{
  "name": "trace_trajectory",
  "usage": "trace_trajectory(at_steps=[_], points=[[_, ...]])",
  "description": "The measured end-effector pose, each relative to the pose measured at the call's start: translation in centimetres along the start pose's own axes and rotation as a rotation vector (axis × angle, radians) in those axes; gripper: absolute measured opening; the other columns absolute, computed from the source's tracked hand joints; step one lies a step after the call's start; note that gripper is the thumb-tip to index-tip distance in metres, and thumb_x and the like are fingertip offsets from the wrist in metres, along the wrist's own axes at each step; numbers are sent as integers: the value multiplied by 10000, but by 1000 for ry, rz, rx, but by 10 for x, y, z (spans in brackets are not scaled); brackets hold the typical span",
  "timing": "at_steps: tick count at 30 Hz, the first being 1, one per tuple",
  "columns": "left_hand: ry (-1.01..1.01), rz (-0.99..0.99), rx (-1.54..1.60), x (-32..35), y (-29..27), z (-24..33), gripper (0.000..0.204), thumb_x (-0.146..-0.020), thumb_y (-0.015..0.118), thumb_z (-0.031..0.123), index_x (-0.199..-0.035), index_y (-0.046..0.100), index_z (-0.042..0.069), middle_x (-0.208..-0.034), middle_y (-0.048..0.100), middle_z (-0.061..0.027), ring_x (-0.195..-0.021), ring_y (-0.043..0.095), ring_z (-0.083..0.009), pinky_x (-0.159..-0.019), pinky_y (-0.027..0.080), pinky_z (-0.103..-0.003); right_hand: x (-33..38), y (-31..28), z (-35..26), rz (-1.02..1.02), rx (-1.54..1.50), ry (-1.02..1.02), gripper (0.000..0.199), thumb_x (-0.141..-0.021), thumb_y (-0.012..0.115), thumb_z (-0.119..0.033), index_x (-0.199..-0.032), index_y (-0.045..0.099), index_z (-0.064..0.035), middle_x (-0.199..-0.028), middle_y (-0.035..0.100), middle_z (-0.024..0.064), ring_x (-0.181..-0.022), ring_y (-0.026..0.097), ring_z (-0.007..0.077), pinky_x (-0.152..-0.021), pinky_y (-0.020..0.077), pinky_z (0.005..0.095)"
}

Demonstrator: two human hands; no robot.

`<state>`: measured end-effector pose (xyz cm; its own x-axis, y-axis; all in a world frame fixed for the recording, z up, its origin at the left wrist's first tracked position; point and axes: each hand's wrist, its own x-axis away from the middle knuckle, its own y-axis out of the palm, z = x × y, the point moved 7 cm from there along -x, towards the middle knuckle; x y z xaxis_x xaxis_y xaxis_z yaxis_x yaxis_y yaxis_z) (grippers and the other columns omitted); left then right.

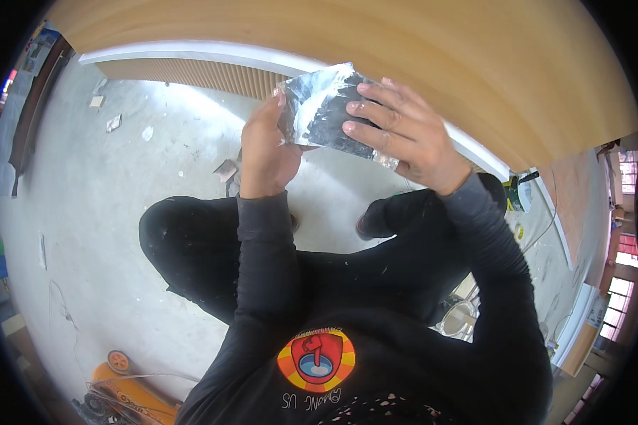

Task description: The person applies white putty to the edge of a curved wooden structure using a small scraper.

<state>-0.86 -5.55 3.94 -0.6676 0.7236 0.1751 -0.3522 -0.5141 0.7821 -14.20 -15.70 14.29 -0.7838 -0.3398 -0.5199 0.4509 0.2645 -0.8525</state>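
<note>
Up in front of me I hold a dark, shiny flat piece (331,117) with bent edges and white smears across its face. I cannot tell what kind of thing it is. My left hand (266,149) is closed on its left end, thumb at the upper edge. At the other end, my right hand (418,138) lays its fingers, slightly apart, over the dark face; its thumb is hidden behind. The piece is tilted, its right end lower, and hangs above the floor between my bent knees, near the wooden panel.
A large light-brown wooden panel (432,57) with a white edge spans the far side. Scraps, including a small pale block (97,101), lie on the grey floor (120,234). An orange wheeled machine (131,393) stands at lower left. A whitish bucket (459,319) sits by my right hip.
</note>
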Motion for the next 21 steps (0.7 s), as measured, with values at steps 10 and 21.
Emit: trace_trajectory(at_steps=[10, 21], points=[[14, -37, 49, -3, 7, -14, 343, -1052, 404, 238, -1267, 543, 10, -1210, 638, -119, -1077, 666, -249, -850, 569, -474, 39, 47, 2, 413, -171, 340, 658, -672, 630, 120, -1283, 674, -121, -1355, 621, 140, -1352, 491, 416, -1118, 404, 504], [353, 83, 48, -1, -11, 18, 325, -1069, 442, 286, -1274, 524, 48, -1217, 598, -67, -1132, 609, -185, -883, 518, -332, 101, 58, 53, 639, -602, 1063, 279, -956, 540, 23, -1212, 645, -14, -1132, 688, 64, -967, 683, 223, -859, 538, 340]])
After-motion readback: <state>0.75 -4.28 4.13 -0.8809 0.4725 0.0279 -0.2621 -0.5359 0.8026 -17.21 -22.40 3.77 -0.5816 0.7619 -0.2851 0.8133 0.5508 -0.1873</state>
